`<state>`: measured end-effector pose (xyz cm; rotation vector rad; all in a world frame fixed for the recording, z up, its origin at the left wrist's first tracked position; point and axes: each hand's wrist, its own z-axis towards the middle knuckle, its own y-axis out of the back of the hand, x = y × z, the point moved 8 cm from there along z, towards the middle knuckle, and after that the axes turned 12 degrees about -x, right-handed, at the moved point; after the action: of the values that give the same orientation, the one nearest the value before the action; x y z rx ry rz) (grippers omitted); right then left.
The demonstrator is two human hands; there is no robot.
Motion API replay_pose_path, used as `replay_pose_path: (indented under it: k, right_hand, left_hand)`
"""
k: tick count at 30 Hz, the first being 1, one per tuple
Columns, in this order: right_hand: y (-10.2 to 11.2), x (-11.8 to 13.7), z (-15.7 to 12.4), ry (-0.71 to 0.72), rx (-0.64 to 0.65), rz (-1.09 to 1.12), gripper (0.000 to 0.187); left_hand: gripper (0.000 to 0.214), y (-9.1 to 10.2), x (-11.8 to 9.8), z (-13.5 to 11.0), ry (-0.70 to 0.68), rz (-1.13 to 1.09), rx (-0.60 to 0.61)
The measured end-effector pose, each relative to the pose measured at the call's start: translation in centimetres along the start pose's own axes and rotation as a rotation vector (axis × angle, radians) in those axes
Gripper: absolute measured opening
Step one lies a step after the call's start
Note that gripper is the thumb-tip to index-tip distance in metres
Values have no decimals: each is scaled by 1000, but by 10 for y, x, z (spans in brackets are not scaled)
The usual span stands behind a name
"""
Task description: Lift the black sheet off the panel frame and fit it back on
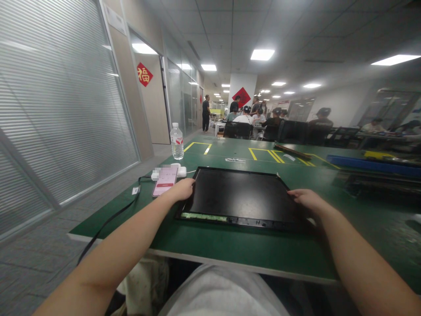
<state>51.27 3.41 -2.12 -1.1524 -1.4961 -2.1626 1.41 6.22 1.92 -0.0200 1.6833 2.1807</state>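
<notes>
A black flat display panel (241, 191) lies on the green table in front of me, its dark screen facing up. Along its near edge runs a strip with a green circuit board (204, 217) at the left. My left hand (184, 188) grips the panel's left edge, fingers closed and partly hidden. On the opposite side, my right hand (307, 199) pinches the right edge between thumb and fingers. Just left of my left hand lies a phone (165, 181) with a pinkish screen, beside a white plug or adapter (180, 170) with a cable.
A water bottle (176, 141) stands at the table's far left. A black strap (113, 215) hangs over the left edge. Yellow tape (259, 150) marks the far side of the green table (250, 255). Long blue (371, 163) and dark bars lie at the right. People sit farther back.
</notes>
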Motion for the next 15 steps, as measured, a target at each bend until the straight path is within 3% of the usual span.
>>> replay_pose_path:
  k: [9, 15]
  right_hand:
    - [-2, -2, 0, -31, 15, 16, 38]
    - [-1, -1, 3, -4, -18, -45, 35]
  left_hand:
    - [40, -1, 1, 2, -8, -41, -23]
    - [45, 0, 16, 5, 111, -218, -108]
